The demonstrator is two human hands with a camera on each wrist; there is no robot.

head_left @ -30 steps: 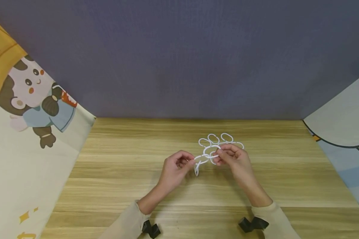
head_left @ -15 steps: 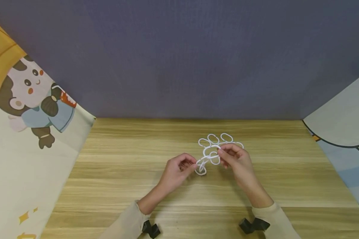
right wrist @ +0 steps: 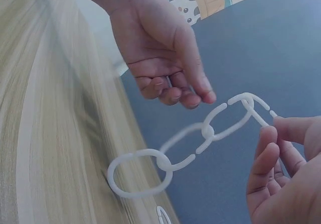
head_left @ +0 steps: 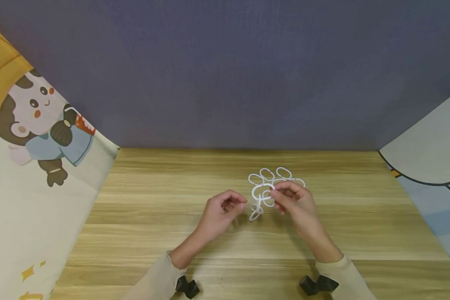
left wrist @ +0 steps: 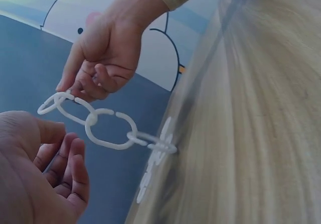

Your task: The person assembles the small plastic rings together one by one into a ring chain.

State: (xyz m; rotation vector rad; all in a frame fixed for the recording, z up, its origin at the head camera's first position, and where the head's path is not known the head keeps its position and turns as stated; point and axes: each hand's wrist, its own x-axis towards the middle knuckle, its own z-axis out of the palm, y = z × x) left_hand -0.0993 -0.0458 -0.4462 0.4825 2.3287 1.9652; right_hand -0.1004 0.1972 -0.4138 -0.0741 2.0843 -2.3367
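Note:
My right hand [head_left: 294, 202] pinches the end link of a short chain of white plastic links between thumb and forefinger. From there the chain [head_left: 259, 203] hangs down toward the left, above the table. In the right wrist view the joined oval links [right wrist: 228, 126] show small gaps in their sides. My left hand [head_left: 221, 212] is just left of the hanging chain, fingers loosely bent, holding nothing. The left wrist view shows the left hand [left wrist: 45, 169] apart from the chain [left wrist: 108, 146], and the right hand [left wrist: 108, 53] gripping its upper end.
Several loose white links [head_left: 283, 173] lie on the wooden table [head_left: 172, 175] behind and below the right hand. A dark blue-grey panel [head_left: 225, 75] stands along the table's back edge. Printed cartoon panels [head_left: 45, 125] flank it on both sides.
My left hand has let go of the chain, whose free end has swung down and to the right. The right hand still pinches its link in nearly the same place.

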